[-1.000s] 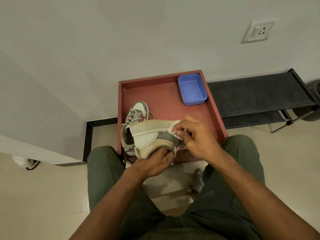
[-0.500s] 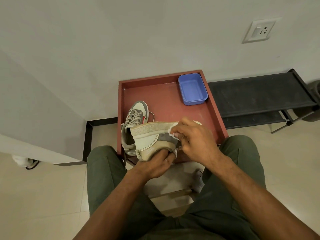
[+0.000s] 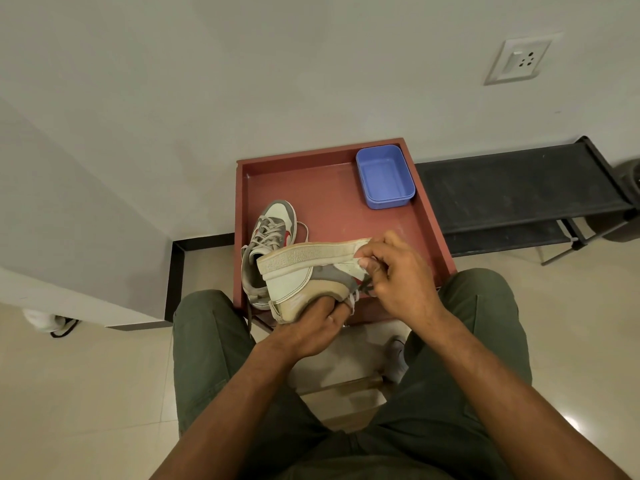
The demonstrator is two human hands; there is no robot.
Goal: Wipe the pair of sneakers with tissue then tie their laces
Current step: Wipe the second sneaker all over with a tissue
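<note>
I hold one white and grey sneaker (image 3: 298,277) on its side over the near edge of the red tray (image 3: 332,206), its sole facing away from me. My left hand (image 3: 311,327) grips it from below, fingers inside the opening. My right hand (image 3: 391,271) presses a small white tissue (image 3: 355,266) against the sneaker's toe end; most of the tissue is hidden under my fingers. The second sneaker (image 3: 272,237) lies upright on the tray's left side, its grey laces loose.
A blue plastic tub (image 3: 385,176) sits in the tray's far right corner. A black low rack (image 3: 519,188) stands to the right against the wall. My knees in green trousers flank the tray. Tiled floor lies on both sides.
My right hand with the tissue has slid along the sneaker's side towards the toe end. The left hand keeps the same grip and the shoe has barely shifted.
</note>
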